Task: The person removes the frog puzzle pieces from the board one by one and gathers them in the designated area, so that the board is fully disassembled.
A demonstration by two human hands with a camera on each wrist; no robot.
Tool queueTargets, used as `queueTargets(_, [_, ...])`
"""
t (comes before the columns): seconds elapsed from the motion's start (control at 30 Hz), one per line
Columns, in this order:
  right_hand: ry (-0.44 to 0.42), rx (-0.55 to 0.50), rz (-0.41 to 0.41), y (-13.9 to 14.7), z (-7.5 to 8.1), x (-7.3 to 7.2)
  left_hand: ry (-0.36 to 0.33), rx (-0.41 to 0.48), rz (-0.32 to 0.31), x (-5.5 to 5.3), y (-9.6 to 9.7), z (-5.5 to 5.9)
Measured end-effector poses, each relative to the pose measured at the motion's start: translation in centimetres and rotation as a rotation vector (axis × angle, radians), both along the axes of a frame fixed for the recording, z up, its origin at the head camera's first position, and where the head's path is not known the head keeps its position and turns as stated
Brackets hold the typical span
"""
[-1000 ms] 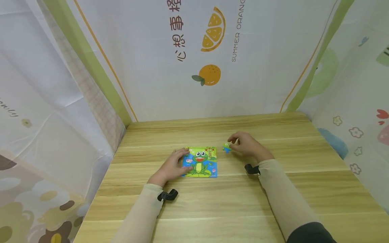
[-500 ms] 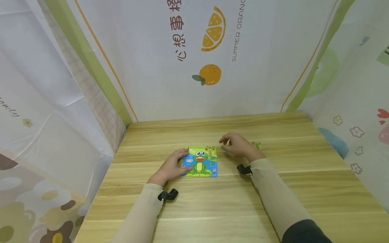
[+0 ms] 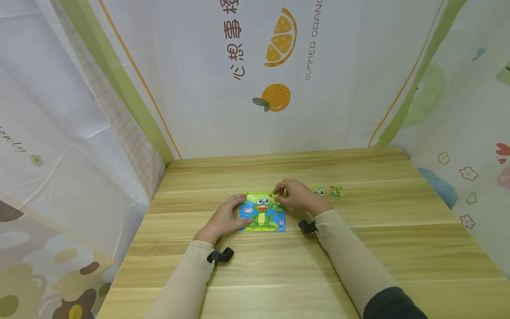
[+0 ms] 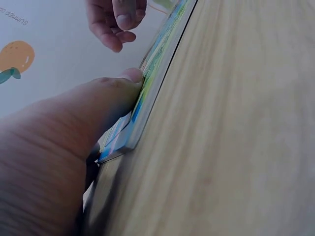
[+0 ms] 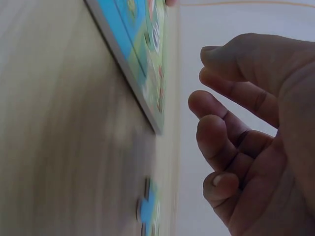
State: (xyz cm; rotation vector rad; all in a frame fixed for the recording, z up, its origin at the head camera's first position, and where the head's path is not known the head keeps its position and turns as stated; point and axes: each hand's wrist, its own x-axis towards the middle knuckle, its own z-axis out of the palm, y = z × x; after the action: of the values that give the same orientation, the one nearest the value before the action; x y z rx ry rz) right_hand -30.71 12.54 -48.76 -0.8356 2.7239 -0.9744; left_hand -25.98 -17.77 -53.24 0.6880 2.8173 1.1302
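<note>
A square frog puzzle (image 3: 263, 217) lies on the table in front of me. My left hand (image 3: 228, 218) rests over its left side, fingers by the upper left edge and a straight thumb on its surface. In the left wrist view the thumb (image 4: 129, 81) touches the board. My right hand (image 3: 298, 196) hovers at the puzzle's upper right corner. Its fingers are loosely bent, thumb close to the index finger, and nothing shows between them in the right wrist view. A blue and green puzzle piece (image 5: 148, 209) lies on the table under this hand, hidden in the head view.
Right of the right hand lie a puzzle piece with frog eyes (image 3: 318, 192) and a green piece with red spots (image 3: 337, 191). The wooden table (image 3: 255, 274) is bordered by a printed white cloth (image 3: 338, 110) at the back and more cloth at both sides.
My right hand has moved left from the loose pieces to the puzzle's upper right corner, uncovering the pieces on the right. My left hand has stayed in place.
</note>
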Motion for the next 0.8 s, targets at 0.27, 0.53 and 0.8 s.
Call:
queueTargets(0.27, [-0.025, 0.019, 0.035, -2.4, -0.2, 0.7, 0.000, -0.017, 0.014, 0.1, -0.1, 0.2])
queueTargets(0.53, [-0.076, 0.044, 0.041, -3.5, -0.7, 1.2, 0.014, -0.030, 0.016, 0.1, 0.0, 0.2])
queueTargets(0.8, [0.023, 0.134, 0.105, -4.9, -0.7, 1.5, 0.038, -0.029, 0.005, 0.1, 0.0, 0.3])
